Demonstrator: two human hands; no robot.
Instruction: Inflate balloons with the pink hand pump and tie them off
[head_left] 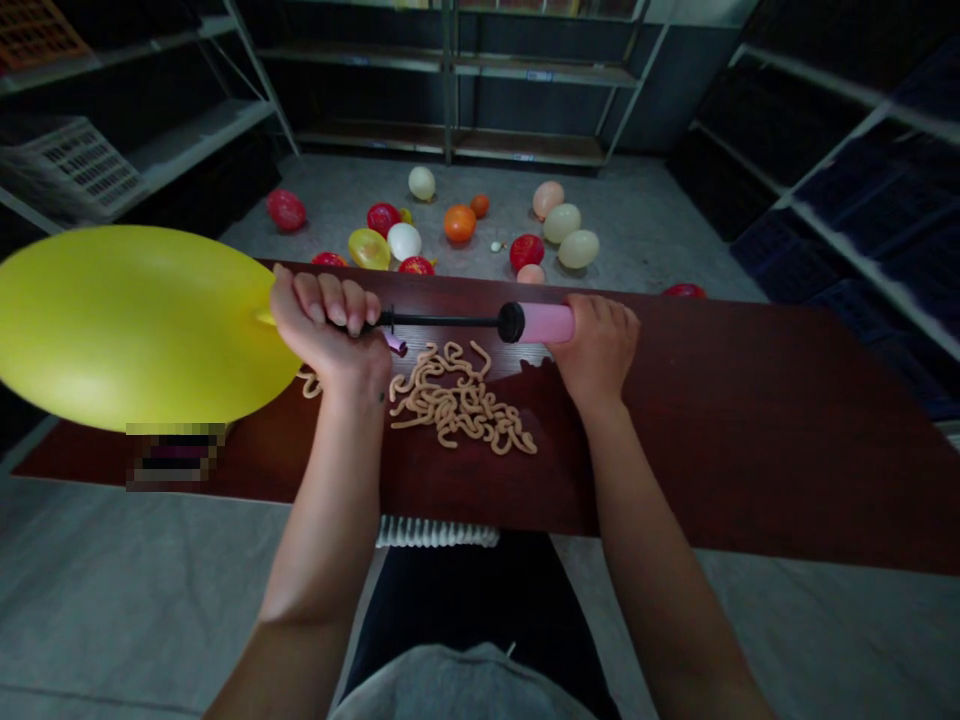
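A large inflated yellow balloon (135, 325) hangs at the left over the dark red-brown table (750, 430). My left hand (330, 325) is closed in a fist at the balloon's neck, around the black end of a hand pump. The pump's thin black rod (442, 321) runs right to its pink barrel (544, 322), which my right hand (596, 340) wraps around. Below the pump, a heap of limp tan balloons (457, 400) lies on the table. A small purple piece (395, 343) shows just beside my left hand.
Several inflated balloons (459, 222) in red, orange, white and yellow lie on the grey floor beyond the table. Metal shelving lines the back wall (525, 70) and both sides. A white crate (82, 165) sits on the left shelf.
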